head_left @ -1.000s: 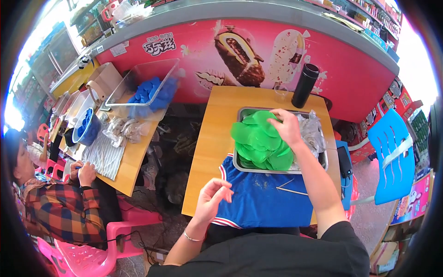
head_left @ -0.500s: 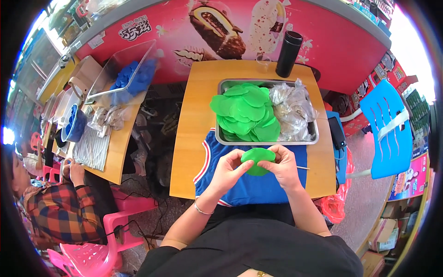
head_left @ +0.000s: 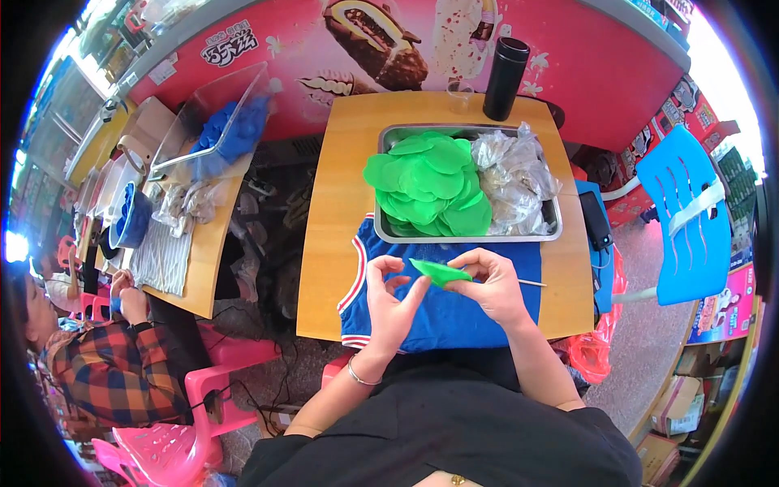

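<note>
A thin round green sheet (head_left: 436,272) is tilted nearly edge-on above a blue garment with red and white trim (head_left: 454,316). My right hand (head_left: 497,288) pinches its right end between thumb and fingers. At the other end, my left hand (head_left: 393,302) has its fingers curled but apart, its thumb tip against or very close to the sheet's edge. Just beyond stands a metal tray (head_left: 466,239), with a heap of similar green sheets (head_left: 430,183) on the left and crumpled clear plastic bags (head_left: 515,183) on the right. A thin stick (head_left: 531,283) lies right of my right hand.
A black bottle (head_left: 506,79) and a clear cup (head_left: 459,96) stand at the far end of the wooden table (head_left: 323,284). A blue chair (head_left: 683,215) is to the right. Leftward, a person (head_left: 118,365) sits at another table, near a bin of blue pieces (head_left: 213,134).
The green sheet has turned from facing up to nearly edge-on. My left fingers have come off it and spread, while my right hand keeps its pinch. The view has shifted slightly.
</note>
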The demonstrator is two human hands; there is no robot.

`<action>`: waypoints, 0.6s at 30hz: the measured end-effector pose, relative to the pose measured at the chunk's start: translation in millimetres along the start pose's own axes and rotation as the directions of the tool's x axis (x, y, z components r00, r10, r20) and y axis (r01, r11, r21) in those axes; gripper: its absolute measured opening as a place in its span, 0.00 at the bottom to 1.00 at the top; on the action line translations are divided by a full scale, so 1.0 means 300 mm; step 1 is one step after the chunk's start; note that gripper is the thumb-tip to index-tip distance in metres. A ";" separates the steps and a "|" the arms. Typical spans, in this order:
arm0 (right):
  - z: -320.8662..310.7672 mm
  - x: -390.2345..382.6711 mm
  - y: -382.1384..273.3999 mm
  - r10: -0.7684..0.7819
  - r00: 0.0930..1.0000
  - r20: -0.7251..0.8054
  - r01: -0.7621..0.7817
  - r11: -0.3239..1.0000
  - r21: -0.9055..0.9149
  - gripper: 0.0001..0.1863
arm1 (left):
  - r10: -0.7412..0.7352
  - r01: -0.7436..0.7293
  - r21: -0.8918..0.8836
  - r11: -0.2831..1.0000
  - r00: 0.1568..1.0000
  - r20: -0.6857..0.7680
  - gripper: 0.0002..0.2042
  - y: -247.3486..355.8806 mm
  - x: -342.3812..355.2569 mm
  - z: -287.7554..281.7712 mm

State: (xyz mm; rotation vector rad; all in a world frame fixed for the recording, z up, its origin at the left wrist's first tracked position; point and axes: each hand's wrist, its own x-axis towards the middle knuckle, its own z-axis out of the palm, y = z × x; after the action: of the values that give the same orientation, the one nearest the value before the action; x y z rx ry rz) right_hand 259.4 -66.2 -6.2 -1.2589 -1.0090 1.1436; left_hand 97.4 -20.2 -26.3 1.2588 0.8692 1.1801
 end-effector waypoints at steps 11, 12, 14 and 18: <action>0.069 -0.029 -0.013 -0.207 0.977 -0.041 0.184 0.929 -0.321 0.16 | 0.125 -0.131 0.108 0.985 0.990 0.065 0.16 0.025 -0.053 0.039; 0.072 -0.030 -0.006 -0.243 0.969 -0.039 0.214 0.907 -0.362 0.17 | 0.131 -0.138 0.124 0.983 0.989 0.062 0.13 0.020 -0.049 0.038; 0.080 -0.030 -0.004 -0.296 0.955 -0.030 0.257 0.872 -0.416 0.17 | 0.145 -0.155 0.133 0.979 0.986 0.082 0.11 0.000 -0.043 0.028; 0.084 -0.038 -0.005 -0.345 0.938 0.004 0.294 0.793 -0.533 0.18 | 0.203 -0.223 0.182 0.958 0.971 0.124 0.08 -0.002 -0.032 0.022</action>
State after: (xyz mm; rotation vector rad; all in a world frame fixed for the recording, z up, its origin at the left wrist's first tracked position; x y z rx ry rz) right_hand 233.0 -73.1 -2.3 -1.4753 -1.4651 0.5439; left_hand 101.6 -31.1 -27.0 1.5929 0.8007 1.2073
